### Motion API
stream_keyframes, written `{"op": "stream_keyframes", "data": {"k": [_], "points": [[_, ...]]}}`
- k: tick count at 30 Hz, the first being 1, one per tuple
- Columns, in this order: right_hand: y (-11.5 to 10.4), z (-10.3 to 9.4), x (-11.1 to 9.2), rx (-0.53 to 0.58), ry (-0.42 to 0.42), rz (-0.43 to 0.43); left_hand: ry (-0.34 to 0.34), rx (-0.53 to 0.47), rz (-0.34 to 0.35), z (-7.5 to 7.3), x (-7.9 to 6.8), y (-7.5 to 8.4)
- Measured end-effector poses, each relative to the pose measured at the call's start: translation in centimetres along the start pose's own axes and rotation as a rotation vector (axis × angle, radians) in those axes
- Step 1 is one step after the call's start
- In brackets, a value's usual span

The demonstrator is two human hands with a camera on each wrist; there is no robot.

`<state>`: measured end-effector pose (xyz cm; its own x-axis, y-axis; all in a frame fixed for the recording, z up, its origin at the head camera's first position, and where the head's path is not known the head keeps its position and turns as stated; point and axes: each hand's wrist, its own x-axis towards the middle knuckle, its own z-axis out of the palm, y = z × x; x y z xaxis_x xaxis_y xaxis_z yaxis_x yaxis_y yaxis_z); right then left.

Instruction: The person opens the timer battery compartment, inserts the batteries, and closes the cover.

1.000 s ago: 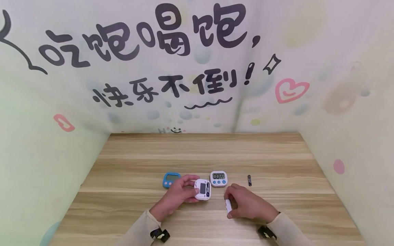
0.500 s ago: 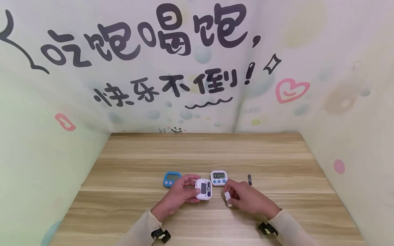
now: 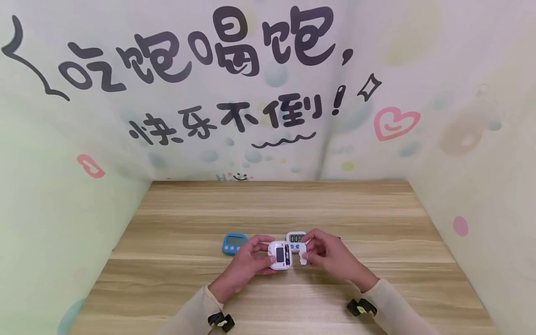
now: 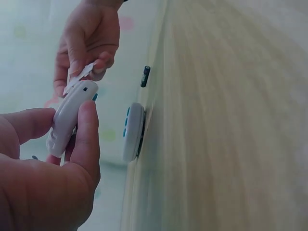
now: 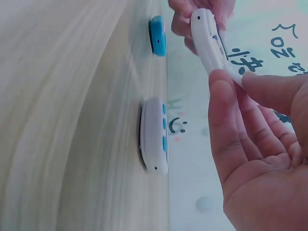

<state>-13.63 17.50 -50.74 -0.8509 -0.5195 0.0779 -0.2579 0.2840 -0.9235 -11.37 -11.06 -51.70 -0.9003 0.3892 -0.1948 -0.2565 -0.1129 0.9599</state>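
My left hand [image 3: 250, 259] grips a white digital timer [image 3: 275, 255] by its edges, its back turned up toward the head camera. A dark battery [image 3: 287, 254] lies in the uncovered compartment along the timer's right side. Between thumb and fingers, my right hand [image 3: 328, 253] pinches a small white battery cover [image 3: 303, 254], close beside that compartment. In the right wrist view the cover's edge appears at or very near the timer [image 5: 207, 41]; whether they touch I cannot tell.
On the wooden table [image 3: 184, 279] a second white timer [image 3: 295, 237] with blue buttons stands just behind the hands. A blue timer [image 3: 234, 244] sits to its left. A loose battery [image 4: 145, 76] lies to the right, mostly hidden by my right hand in the head view.
My right hand has lifted the cover and moved it left and forward, up beside the held timer. The left hand has shifted the timer slightly right.
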Motion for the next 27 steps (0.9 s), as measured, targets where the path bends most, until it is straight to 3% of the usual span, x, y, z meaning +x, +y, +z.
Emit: {"op": "stream_keyframes", "data": {"k": [13,27], "points": [[-0.6,1.2,0.1,0.136,0.019,0.074,-0.013,-0.017,0.013,1.6,-0.1,-0.5],[-1.4,2.3,0.7,0.076,0.047,0.128,-0.02,-0.009,0.031,1.4,-0.6,-0.6]]}}
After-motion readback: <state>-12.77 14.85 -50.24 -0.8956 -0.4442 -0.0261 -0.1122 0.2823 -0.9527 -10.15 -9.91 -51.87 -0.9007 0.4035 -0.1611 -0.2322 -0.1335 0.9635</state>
